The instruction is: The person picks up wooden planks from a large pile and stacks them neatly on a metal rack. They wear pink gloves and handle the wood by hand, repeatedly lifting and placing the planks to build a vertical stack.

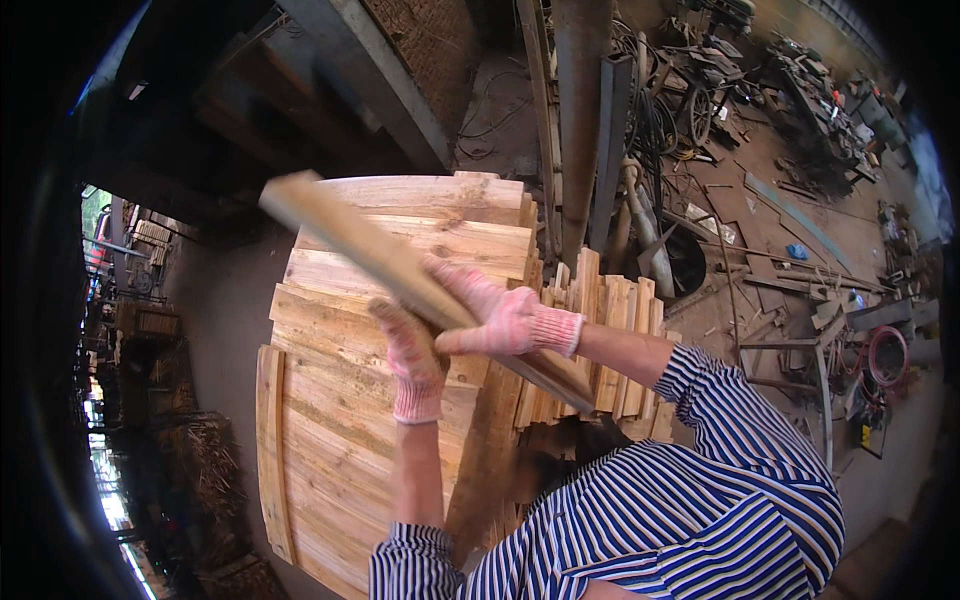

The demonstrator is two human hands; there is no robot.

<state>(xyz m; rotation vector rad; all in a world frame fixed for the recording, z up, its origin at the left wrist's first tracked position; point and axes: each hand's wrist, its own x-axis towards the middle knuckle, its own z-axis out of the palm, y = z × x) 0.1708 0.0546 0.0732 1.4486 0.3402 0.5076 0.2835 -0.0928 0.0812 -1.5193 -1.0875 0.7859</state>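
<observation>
A wooden plank (375,255) is held slantwise above a broad layer of boards (340,390), its far end up to the left and its near end down to the right. My right hand (500,318), in a pink and white knit glove, wraps over its middle from the right. Just left of it, my left hand (410,360), gloved alike, grips the plank's lower left edge. Some of its fingers are blurred or hidden by the wood. To the right of the board layer stands a stack of narrow wooden strips (620,340).
Metal posts (582,120) rise behind the stacks. Scrap metal, cables and a wheel (700,112) crowd the floor at the far right. A metal frame (822,390) stands at the right, with a pink hose coil (887,355) beyond it. Sticks (210,450) lie heaped at the left.
</observation>
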